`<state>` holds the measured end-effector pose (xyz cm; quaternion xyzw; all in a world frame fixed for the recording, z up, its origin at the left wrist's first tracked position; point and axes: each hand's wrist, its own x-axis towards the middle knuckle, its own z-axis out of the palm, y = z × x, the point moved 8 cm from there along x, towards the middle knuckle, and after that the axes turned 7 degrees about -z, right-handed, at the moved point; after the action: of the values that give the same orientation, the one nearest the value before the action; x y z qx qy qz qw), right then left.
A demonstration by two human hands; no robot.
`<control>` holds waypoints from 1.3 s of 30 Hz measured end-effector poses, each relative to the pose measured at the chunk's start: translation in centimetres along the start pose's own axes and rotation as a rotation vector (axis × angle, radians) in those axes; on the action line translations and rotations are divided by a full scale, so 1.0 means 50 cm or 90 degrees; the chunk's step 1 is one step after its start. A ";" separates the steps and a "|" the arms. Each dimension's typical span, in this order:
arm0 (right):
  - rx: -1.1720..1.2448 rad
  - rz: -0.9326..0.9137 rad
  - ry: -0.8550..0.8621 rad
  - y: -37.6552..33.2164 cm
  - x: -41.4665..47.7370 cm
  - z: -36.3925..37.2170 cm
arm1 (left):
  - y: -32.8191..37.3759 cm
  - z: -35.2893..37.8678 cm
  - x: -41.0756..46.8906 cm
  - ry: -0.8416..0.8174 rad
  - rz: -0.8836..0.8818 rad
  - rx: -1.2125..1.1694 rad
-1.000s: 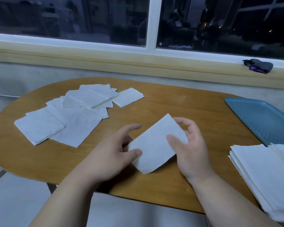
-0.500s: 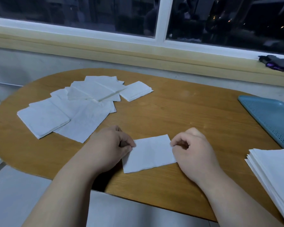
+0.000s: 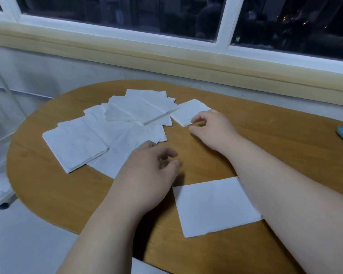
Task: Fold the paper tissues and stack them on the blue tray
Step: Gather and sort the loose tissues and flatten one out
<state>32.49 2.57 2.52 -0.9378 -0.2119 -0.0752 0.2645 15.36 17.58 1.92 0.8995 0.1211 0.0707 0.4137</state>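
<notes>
At lower centre of the frame a folded tissue (image 3: 216, 206) lies flat on the table (image 3: 265, 139) between both forearms. Above it the left hand (image 3: 147, 171) hangs relaxed, empty, at the edge of the spread tissues (image 3: 99, 135). Farther, the right hand (image 3: 212, 129) touches a small folded tissue (image 3: 188, 113) with curled index, thumb apart.
</notes>
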 end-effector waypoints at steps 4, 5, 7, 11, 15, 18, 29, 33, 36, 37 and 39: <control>-0.012 -0.012 -0.030 -0.008 0.071 0.021 | -0.009 -0.001 0.021 0.014 -0.015 -0.020; -0.017 -0.010 -0.040 -0.006 0.082 0.028 | -0.009 0.001 0.026 0.014 -0.017 -0.026; -0.026 -0.017 -0.057 -0.003 0.095 0.042 | -0.008 0.005 0.033 0.010 -0.018 -0.033; -0.063 -0.049 -0.042 -0.004 0.090 0.044 | -0.005 0.008 0.042 0.006 -0.017 -0.047; -0.076 -0.047 -0.023 0.011 0.069 0.025 | -0.001 0.013 0.042 -0.004 -0.010 -0.046; -0.089 -0.022 -0.027 0.032 0.048 0.004 | 0.003 0.016 0.038 -0.011 -0.004 -0.041; -0.108 -0.050 0.003 0.015 0.029 -0.024 | 0.019 0.029 0.024 -0.015 0.013 -0.030; -0.097 -0.051 -0.057 -0.001 0.050 0.007 | 0.016 0.027 0.029 -0.010 0.010 -0.034; -0.110 -0.049 -0.080 -0.003 0.059 0.015 | 0.013 0.028 0.033 -0.015 0.007 -0.041; -0.110 -0.042 -0.082 -0.002 0.061 0.015 | 0.011 0.028 0.035 -0.016 0.005 -0.043; -0.103 -0.018 -0.083 0.003 0.064 0.012 | 0.010 0.030 0.038 -0.016 0.004 -0.046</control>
<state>35.46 3.90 2.74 -0.9558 -0.2354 -0.0345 0.1726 17.62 16.71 1.41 0.8851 0.1104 0.0648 0.4474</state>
